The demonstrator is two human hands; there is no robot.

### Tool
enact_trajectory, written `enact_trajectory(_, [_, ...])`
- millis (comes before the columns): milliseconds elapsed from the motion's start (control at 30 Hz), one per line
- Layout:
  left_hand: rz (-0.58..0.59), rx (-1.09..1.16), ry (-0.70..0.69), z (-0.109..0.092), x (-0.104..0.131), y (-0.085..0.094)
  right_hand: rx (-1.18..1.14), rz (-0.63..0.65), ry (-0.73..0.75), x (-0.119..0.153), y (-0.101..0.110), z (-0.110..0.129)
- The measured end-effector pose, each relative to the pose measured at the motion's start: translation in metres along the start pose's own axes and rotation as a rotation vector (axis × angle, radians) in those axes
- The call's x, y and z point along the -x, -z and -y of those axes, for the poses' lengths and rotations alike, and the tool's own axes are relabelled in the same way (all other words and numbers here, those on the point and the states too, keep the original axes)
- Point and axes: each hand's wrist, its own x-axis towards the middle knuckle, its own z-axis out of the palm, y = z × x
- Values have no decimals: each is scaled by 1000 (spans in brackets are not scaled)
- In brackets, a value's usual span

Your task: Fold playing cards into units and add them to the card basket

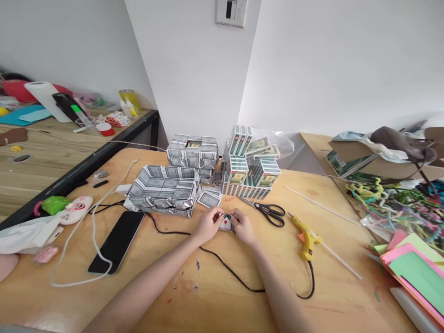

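Observation:
Near the table's middle, my left hand (208,225) and my right hand (243,226) pinch the upper part of a playing card (226,225) from both sides. A red heart shows on its face, and a small dark bit lies at its top between my fingertips. Just beyond are loose playing cards (210,198), face down with grey patterned backs. A tray built of folded cards (163,188) stands to the left, with a larger card-built box (193,155) behind it. Black-handled scissors (271,212) lie right of my right hand.
Stacked green card boxes (239,173) stand at the back. A yellow glue gun (307,238) and glue sticks (342,260) lie right, its black cord (229,268) running under my forearms. Left are a phone (117,241) and white cable (93,222); far right, coloured paper (414,263) and pipe cleaners (404,208).

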Motion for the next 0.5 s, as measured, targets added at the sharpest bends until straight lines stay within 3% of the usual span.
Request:
enact_trajectory(200, [25,-48,-22,-1,0,2,41,-60,7,4,-1,1])
enact_trajectory(500, [32,-14,-30,-3,-2,4,-76,83,-97,-2,6,16])
